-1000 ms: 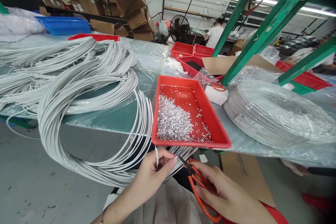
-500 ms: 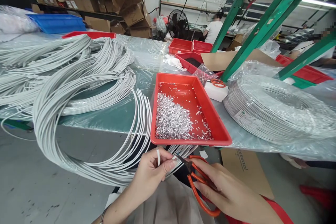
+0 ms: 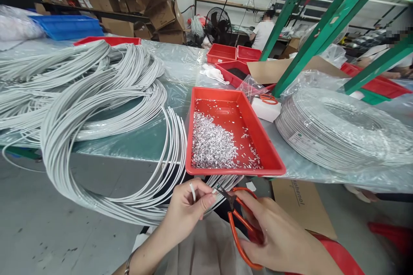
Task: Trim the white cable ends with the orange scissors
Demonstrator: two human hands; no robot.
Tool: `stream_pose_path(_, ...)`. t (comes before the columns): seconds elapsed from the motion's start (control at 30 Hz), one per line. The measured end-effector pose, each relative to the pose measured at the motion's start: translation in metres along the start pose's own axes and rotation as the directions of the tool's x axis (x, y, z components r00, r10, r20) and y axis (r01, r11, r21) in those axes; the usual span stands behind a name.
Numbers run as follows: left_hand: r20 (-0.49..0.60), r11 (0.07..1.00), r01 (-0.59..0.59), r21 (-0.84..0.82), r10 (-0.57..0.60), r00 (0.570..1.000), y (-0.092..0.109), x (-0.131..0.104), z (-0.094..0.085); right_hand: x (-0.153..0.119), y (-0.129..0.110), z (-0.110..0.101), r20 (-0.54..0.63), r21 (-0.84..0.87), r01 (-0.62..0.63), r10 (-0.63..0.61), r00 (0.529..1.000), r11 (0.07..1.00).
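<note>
– Two hands at work?
– Yes. The left hand [image 3: 189, 206] pinches a thin white cable end [image 3: 192, 190]; the right hand [image 3: 277, 236] grips orange-handled scissors [image 3: 240, 227], blades at its tip.
– Around them?
– A red plastic tray [image 3: 267, 154] of silver metal bits [image 3: 211, 146] rests on the surface [image 3: 145, 142] just above.

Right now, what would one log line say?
left hand: pinches white cable end | right hand: holds orange scissors, blades at cable | red tray: metal bits

Blurred faces of background workers; right hand [image 3: 284, 240] cut by bottom edge; orange-handled scissors' [image 3: 240, 227] blade tips, seemingly at thin white cable end [image 3: 192, 190], too small to resolve.
</note>
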State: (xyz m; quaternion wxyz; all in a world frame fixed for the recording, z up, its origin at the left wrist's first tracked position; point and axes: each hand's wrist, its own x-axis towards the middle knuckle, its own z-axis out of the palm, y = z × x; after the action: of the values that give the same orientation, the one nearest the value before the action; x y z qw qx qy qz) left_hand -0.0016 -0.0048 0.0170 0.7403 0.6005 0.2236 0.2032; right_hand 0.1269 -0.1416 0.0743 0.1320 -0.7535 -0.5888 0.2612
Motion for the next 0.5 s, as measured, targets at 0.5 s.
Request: stream_pose_path(0.5, 0.018, 0.989, 0.056, -0.140, -0.054, 0.998, -0.007, 0.000, 0.001, -0.012, 0.022, 0.040, -0.394, 0.365, -0.033, 0.186, 0.900, 0.930)
